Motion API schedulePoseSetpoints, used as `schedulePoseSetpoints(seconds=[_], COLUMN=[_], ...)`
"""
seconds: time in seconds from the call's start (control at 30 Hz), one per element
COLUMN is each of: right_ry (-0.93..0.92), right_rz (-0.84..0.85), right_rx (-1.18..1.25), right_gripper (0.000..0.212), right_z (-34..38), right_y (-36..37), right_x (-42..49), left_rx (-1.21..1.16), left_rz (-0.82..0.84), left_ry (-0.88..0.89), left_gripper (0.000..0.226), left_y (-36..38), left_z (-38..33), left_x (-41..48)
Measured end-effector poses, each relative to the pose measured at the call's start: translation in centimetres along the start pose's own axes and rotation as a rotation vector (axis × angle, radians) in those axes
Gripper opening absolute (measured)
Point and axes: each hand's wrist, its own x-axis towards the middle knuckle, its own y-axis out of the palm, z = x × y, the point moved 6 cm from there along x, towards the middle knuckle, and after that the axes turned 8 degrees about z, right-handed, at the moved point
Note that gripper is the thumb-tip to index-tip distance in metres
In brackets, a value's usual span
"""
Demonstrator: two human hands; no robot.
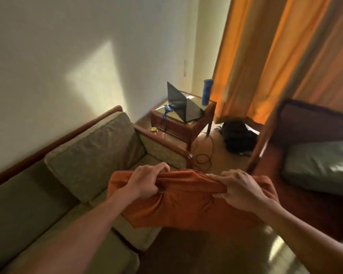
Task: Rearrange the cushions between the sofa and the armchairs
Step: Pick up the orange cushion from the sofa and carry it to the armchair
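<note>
An orange cushion (186, 206) hangs in front of me, just off the sofa's front right corner. My left hand (147, 180) grips its top edge on the left, and my right hand (240, 188) grips the top edge on the right. The beige sofa (53, 196) runs along the wall at the left, with one tan back cushion (95, 155) leaning at its right end. At the right stands an armchair (305, 119) with a dark wooden frame, and a grey-green cushion (321, 167) lies on its seat.
A wooden side table (186, 123) in the corner carries an open laptop (182, 103) and a blue bottle (207, 91). Cables (204, 153) and a black bag (240, 137) lie on the floor beneath orange curtains (265, 56).
</note>
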Motion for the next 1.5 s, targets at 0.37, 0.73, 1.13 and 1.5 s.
schedulePoseSetpoints(seconds=[0.37,0.73,1.13,1.5], right_ry=[0.454,0.825,0.799,0.85], right_rz=[-0.071,-0.149,-0.173,-0.135], right_rx=[-0.038,0.004,0.253,0.13], right_gripper=[0.065,0.063,0.069,0.056], right_z=[-26.3,-45.4,-63.6,-68.2], right_y=[-4.5,-5.8,-7.3,-7.8], right_x=[-9.9,-18.3,-23.1,-17.9], left_rx=[0.001,0.023,0.05,0.244], left_rz=[0.061,0.205,0.348,0.332], left_ry=[0.468,0.75,0.644,0.589], left_gripper=[0.051,0.054,0.057,0.056], left_y=[3.4,8.4,12.2,11.7], left_z=[-21.6,-40.7,-54.8,-58.6], left_x=[27.0,46.8,58.8,68.7])
